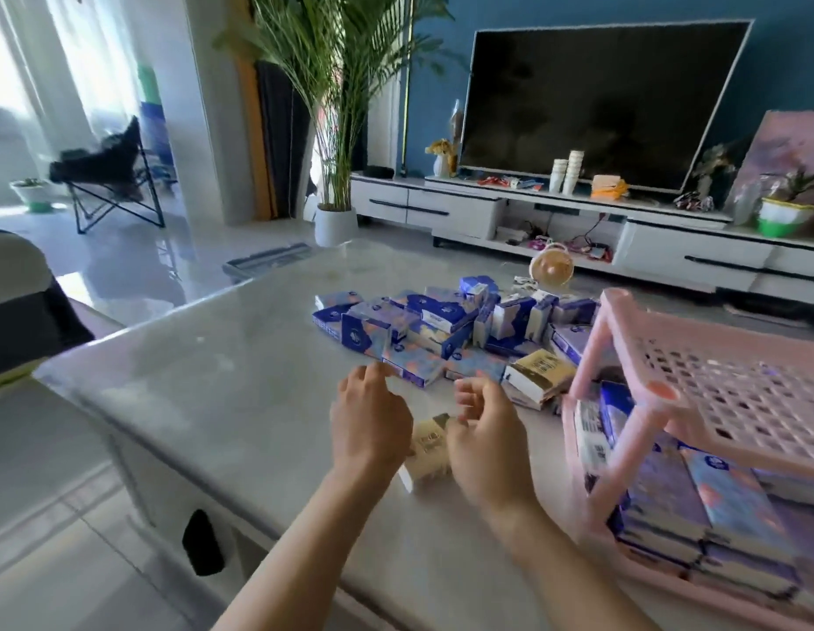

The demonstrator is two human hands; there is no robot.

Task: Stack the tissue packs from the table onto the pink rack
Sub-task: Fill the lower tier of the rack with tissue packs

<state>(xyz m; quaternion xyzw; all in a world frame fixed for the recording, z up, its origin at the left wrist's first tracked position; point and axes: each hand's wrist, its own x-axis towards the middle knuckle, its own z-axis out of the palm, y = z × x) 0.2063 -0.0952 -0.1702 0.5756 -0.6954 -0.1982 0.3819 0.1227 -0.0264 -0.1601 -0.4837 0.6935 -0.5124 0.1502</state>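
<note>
A pale marbled surface (204, 357) is seen across the middle of the view. At its right side a pink rack (714, 371) is stood, with a perforated top shelf; its lower shelf is filled with stacked packs (723, 503) laid flat in rows. A loose heap of blue and purple tissue packs (423, 321) is spread on the surface beyond the hands, reaching up to the rack's left side. The left hand (371, 430) and right hand (482, 444) are held close together near the front of the heap, fingers loosely curled. A cream pack (430, 453) is seen between them, low over the surface, both its ends hidden behind the hands. Whether either grip is closed on it cannot be told.
</note>
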